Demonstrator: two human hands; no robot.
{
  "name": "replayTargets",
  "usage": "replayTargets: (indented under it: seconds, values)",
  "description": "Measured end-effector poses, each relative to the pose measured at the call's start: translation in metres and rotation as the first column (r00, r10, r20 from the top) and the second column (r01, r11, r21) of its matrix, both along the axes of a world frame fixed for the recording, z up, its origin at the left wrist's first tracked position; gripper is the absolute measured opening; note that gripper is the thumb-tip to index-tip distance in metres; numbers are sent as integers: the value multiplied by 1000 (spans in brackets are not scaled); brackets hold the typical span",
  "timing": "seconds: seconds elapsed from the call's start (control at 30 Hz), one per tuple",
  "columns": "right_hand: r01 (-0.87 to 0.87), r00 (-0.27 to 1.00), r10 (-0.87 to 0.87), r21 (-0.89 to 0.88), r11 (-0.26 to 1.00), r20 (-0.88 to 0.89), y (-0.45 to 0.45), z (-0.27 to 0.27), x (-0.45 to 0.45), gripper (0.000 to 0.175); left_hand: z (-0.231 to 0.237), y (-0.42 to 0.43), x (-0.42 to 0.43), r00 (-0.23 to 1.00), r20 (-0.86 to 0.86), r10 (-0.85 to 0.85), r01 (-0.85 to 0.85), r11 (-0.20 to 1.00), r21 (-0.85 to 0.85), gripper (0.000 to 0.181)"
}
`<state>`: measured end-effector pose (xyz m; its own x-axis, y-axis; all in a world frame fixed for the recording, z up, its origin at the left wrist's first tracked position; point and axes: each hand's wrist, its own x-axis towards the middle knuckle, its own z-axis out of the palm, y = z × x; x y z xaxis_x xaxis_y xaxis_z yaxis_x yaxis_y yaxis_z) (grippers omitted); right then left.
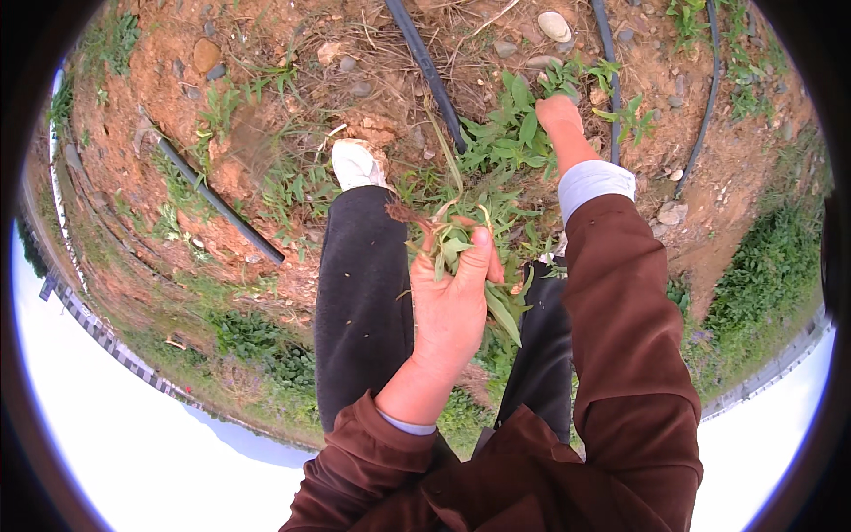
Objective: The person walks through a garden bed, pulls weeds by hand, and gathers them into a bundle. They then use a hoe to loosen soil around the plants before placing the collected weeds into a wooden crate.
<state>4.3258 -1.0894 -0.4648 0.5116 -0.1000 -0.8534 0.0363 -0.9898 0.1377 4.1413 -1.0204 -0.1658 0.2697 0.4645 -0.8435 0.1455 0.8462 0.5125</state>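
Observation:
My left hand is closed around a bunch of uprooted weeds, held above the ground between my knees. Reddish-brown roots stick out on its left, and green leaves hang below the fingers on the right. Farther forward, my right hand is down among low leafy weeds growing in the reddish soil. Its fingers are hidden by the back of the hand and the leaves, so their grip does not show.
Black hoses run over the stony soil, with another black hose just right of my right hand. At left lies a long dark-handled tool, apparently a hoe. My white shoe stands beside the weeds. A pale stone lies ahead.

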Motion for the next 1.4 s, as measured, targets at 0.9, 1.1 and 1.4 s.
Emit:
replayTargets:
  seconds: [0.9,1.1,1.4]
  values:
    - [131,969,38,638,758,-245,-125,62,-86,43,-3,-30,3,998,23,-52,50,996,77,12]
    - [-578,442,711,432,692,-547,-202,124,-152,38,-4,-30,7,999,38,-6,2,997,80,13]
    - [-285,928,88,536,795,362,-152,65,-89,28,-7,-25,1,998,50,35,-40,995,91,13]
